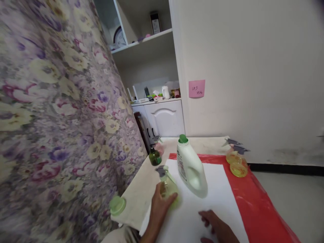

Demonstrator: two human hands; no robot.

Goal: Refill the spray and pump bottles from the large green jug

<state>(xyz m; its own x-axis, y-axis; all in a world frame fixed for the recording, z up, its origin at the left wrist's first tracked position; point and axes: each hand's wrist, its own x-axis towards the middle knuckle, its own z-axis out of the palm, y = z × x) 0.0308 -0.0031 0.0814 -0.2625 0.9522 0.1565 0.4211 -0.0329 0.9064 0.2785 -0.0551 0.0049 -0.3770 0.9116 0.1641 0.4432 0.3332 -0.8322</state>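
My left hand (159, 206) is wrapped round a small yellow-green spray bottle (167, 184) with a grey trigger head, standing on a white sheet (202, 209). My right hand (215, 224) lies flat on that sheet, fingers stretched out, holding nothing. Just beyond the spray bottle stands a white detergent jug (191, 167) with a green cap, upright and slightly tilted in the view.
Two more yellow spray bottles (238, 162) stand on the red cover (255, 195) at the right. A dark green bottle (154, 157) and a pink spray bottle (159, 145) stand at the back left. A green lid (117, 205) lies near the left edge. A flowered curtain (55, 118) hangs left.
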